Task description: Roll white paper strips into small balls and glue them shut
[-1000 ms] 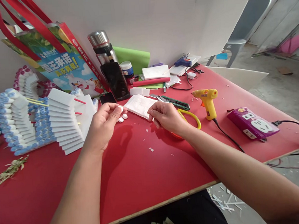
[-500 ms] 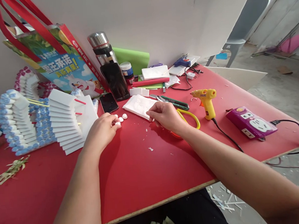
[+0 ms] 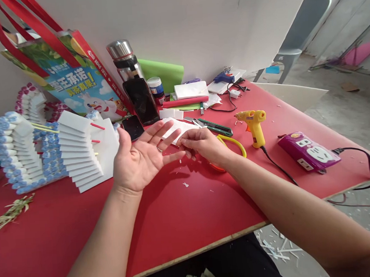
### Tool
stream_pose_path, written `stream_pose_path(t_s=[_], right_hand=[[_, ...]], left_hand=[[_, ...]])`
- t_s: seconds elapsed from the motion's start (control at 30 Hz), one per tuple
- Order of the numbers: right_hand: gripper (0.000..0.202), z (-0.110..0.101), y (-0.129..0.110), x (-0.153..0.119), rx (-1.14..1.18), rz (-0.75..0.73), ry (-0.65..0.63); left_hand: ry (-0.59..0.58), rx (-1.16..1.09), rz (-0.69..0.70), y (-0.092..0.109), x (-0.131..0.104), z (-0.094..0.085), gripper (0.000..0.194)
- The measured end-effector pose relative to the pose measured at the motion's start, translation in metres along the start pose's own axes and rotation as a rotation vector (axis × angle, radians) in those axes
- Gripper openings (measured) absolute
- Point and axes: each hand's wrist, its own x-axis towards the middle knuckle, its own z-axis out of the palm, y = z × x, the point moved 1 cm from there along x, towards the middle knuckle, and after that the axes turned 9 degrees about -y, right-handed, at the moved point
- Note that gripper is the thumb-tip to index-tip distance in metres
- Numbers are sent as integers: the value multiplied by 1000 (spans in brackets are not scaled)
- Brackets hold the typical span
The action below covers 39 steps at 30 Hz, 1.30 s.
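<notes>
My left hand (image 3: 142, 160) is turned palm up over the red table (image 3: 165, 223), fingers spread, nothing lying in it; a ring shows on one finger. Beside its fingertips my right hand (image 3: 201, 146) is closed in a pinch, and what it holds, if anything, is too small or hidden to make out. A white tissue-like pad (image 3: 179, 126) lies just behind both hands, partly covered by them. Left of my left hand stands a fanned stack of white strips (image 3: 81, 155) joined to a white board. The small white rolled pieces are hidden behind my left hand.
A yellow glue gun (image 3: 256, 128) stands right of a green cutter (image 3: 217, 127) and a yellow ring-shaped piece (image 3: 237, 143). Further right sits a purple power socket (image 3: 311, 151). Phones, a steel flask (image 3: 125, 60) and a printed bag (image 3: 71, 78) line the back left.
My left hand has left the small white pieces, turned palm up with fingers spread, and moved right towards my right hand. My right hand stays pinched in nearly the same place.
</notes>
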Motion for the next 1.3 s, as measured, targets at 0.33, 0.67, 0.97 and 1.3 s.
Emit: stream_pose_path(t_s=[0.33,0.67,0.97,1.3], right_hand=[[34,9,8,-2,-20,57,-142],[25,16,7,-5,173,28,-210],[25,12,3,-7,65,9,-242],[22,17,3,-7,150,35,-209]], left_hand=[[-127,-90,-90,-23,-1,9,85],[-151,-103,-76,-26,-4,9,91],[-212,-147,-100,-26,-3,2,93],[-159,-87,-97,-28,-3,5,94]])
